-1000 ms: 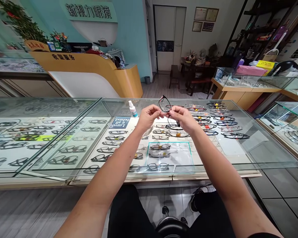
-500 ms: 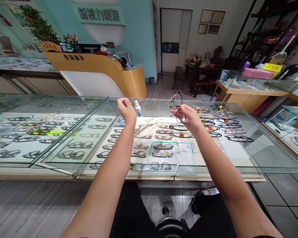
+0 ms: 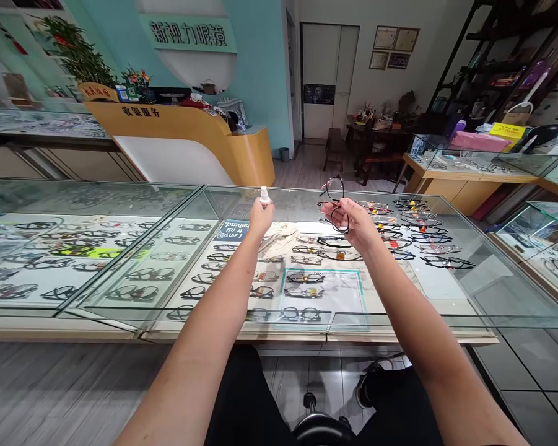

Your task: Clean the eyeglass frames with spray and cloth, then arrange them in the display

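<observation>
My left hand [image 3: 262, 217] is closed around a small white spray bottle [image 3: 264, 196]; its white top sticks up above my fingers, and most of its body is hidden. In my right hand [image 3: 355, 223] a pair of dark-rimmed eyeglasses [image 3: 335, 188] is pinched, turned on end with one lens ring above the other. Both hands are over the far part of the glass display case [image 3: 327, 319]. A crumpled beige cloth [image 3: 279, 241] lies between and below them, beside a blue printed card [image 3: 232, 230].
Rows of eyeglasses [image 3: 305, 278] fill the case, some around a teal-edged sheet [image 3: 360, 282]. More cases with frames stand at left and right. Beyond are a yellow-and-white counter [image 3: 251, 155], a wooden bench [image 3: 335, 148] and a door. A black stool [image 3: 322, 427] is below me.
My left hand has moved right and taken hold of the spray bottle, which stood on the case before. My right hand keeps the eyeglasses in nearly the same place.
</observation>
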### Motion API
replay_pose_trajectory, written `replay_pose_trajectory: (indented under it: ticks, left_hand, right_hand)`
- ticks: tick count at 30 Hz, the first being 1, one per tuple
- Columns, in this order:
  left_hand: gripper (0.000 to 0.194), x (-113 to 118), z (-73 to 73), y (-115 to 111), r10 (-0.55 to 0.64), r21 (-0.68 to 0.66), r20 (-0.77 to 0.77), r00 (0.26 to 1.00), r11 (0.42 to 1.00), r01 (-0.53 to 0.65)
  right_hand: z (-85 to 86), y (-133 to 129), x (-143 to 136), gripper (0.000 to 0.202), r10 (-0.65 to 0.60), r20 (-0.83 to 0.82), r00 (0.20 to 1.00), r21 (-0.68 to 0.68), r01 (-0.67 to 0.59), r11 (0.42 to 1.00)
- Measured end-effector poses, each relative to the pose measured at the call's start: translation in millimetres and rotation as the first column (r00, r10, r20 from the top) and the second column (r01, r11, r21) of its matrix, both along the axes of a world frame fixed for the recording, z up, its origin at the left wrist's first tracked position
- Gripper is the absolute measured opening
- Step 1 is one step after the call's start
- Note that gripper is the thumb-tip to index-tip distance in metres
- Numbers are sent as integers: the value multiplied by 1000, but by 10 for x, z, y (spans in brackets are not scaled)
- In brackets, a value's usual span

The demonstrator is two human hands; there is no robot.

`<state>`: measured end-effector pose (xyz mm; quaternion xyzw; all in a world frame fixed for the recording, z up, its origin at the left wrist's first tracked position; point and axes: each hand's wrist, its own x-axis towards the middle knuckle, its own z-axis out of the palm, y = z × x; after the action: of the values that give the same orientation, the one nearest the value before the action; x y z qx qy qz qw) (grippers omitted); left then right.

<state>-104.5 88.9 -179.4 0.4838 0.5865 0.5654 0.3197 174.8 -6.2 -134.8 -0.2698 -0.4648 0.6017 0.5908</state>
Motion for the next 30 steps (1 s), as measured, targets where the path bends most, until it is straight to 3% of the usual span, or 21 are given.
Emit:
replay_pose_trajectory:
  ticks: [3, 5, 8, 11, 17, 19, 23, 25, 30]
  left_hand:
    - [27, 169, 158, -119, -187, 42, 107, 976, 982, 184]
    - [36, 272, 274, -245, -359, 69, 198, 912, 933, 352]
    - [71, 380, 429, -460, -648, 136, 372, 665, 746, 652]
    - [92, 435, 534, -618, -721, 161, 407, 561, 661, 733]
    - [92, 458, 566, -679, -786, 165, 454, 419, 536, 828]
    - [90, 482, 533, -661, -787, 168, 427, 446, 554, 816]
    - [74, 564, 424, -597, -626, 165, 210, 751, 779, 604]
    - [68, 593, 370, -563, -530, 166, 85, 844, 843, 512]
    - [67, 607, 296, -528, -516, 131, -21, 856, 848, 514]
  right_hand:
    - [24, -22, -7, 59, -5, -15, 1000, 15, 5, 1000]
    - [33, -39, -18, 59, -25, 16, 1000, 47, 24, 999]
    - [27, -53, -48, 57, -80, 87, 993, 112, 70, 991]
    - [13, -53, -75, 50, -115, 128, 985, 138, 97, 986]
    - [-3, -41, -85, 25, -84, 122, 989, 110, 71, 991]
    - [-30, -26, -96, 23, -78, 151, 985, 116, 60, 991]
    - [-106, 4, -139, 29, -76, 236, 969, 140, 44, 989]
    - [-129, 1, -158, 32, -65, 277, 959, 155, 22, 988]
    - [-142, -40, -187, 33, -38, 336, 941, 180, -25, 983]
